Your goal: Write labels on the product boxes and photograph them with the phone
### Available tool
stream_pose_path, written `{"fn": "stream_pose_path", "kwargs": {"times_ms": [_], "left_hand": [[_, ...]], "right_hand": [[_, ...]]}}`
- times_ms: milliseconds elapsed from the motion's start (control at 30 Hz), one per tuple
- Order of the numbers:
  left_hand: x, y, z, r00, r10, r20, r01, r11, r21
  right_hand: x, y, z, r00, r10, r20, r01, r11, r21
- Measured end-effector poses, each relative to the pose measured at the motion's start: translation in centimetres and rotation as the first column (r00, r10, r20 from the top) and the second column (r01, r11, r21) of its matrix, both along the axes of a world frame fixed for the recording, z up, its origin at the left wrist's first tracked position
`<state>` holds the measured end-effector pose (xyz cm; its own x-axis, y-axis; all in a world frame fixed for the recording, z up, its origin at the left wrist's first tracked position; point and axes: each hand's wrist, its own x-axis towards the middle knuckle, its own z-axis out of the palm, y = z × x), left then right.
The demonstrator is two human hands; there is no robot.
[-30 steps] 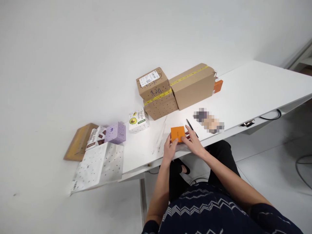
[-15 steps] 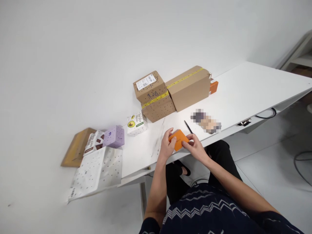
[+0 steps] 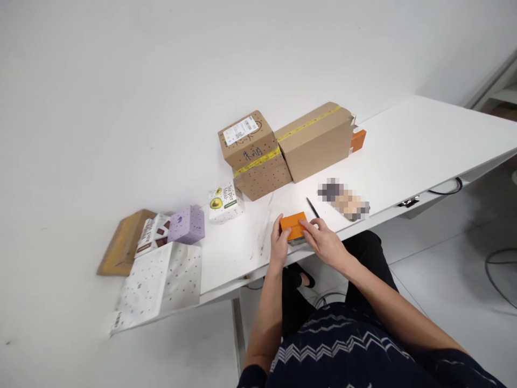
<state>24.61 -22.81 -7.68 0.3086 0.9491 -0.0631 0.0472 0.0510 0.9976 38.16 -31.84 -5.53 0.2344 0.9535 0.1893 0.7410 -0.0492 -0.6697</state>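
Observation:
A small orange box [image 3: 294, 225] sits between my two hands at the front edge of the white table, its top face turned up and a greyish side showing below. My left hand [image 3: 279, 241] grips its left side, the thumb on the near corner. On the right side, my right hand [image 3: 322, 240] holds the box with fingers at its upper right corner. A black pen [image 3: 312, 207] lies just beyond my right hand. Farther right is a pixelated, phone-shaped object [image 3: 343, 199].
Two cardboard boxes, one dotted [image 3: 258, 156] and one plain [image 3: 315, 141], stand against the wall, with an orange box [image 3: 357, 140] behind. To the left are a white avocado box [image 3: 226, 203], a purple box [image 3: 186, 224], a chocolate-print box [image 3: 152, 235], a brown package [image 3: 121, 245] and a dotted white bag [image 3: 147, 283].
The orange box has been turned in my hands, so its top now lies squarer and a greyish side shows. My right fingers have shifted onto its upper corner. The camera view has moved slightly.

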Motion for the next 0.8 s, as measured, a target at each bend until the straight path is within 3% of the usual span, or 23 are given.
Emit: {"fn": "stream_pose_path", "kwargs": {"times_ms": [133,233,433,600,700,800], "left_hand": [[0.3,-0.1,0.6,0.996,0.011,-0.089,-0.007,0.999,0.041],[0.5,-0.5,0.9,0.993,0.029,-0.117,-0.022,0.998,0.062],[0.6,-0.9,0.7,0.984,0.089,-0.156,-0.076,0.993,0.092],[0.8,-1.8,1.5,0.978,0.123,-0.170,-0.100,0.986,0.136],[0.7,-2.6,1.9,0.976,0.131,-0.172,-0.077,0.954,0.291],[0.2,-2.8,1.5,0.979,0.134,-0.156,-0.038,0.861,0.508]], "right_hand": [[-0.1,0.2,0.3,0.988,0.009,0.157,-0.005,1.000,-0.025],[-0.2,0.3,0.2,0.987,-0.001,0.163,0.004,1.000,-0.016],[-0.4,0.1,0.2,0.995,0.004,-0.102,0.002,0.998,0.059],[-0.6,-0.2,-0.1,0.931,-0.045,-0.363,0.091,0.990,0.111],[-0.8,-0.3,-0.3,0.858,-0.049,-0.511,0.152,0.975,0.160],[-0.9,-0.2,-0.4,0.805,-0.022,-0.593,0.193,0.955,0.226]]}}
